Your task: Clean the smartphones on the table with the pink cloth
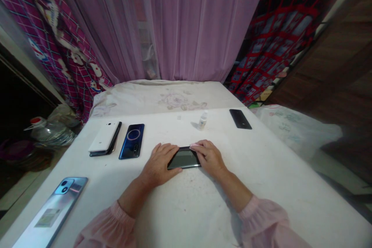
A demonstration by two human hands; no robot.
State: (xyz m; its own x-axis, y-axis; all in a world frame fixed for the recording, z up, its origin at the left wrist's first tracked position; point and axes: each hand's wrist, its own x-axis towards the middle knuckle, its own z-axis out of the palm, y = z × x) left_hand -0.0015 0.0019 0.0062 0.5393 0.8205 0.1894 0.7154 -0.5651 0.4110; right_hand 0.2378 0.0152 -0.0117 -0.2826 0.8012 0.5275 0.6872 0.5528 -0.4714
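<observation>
A dark phone (186, 159) lies screen up and sideways on the white tablecloth, between my two hands. My left hand (161, 162) grips its left end, with the thumb along the near edge and the fingers over the far corner. My right hand (210, 158) is at the right end, its fingers pinched on something small and pale pink or white, perhaps a cloth, at the far edge of the screen. A small white bottle (202, 121) stands beyond the phone, and a tiny pale piece (179, 117) lies to its left.
A blue phone (132, 141) and a stack of phones with a white one (105, 136) on top lie at the left. A silver-blue phone (52, 213) is at the near left, a black phone (240, 119) at the far right. Curtains (197, 23) hang behind the table.
</observation>
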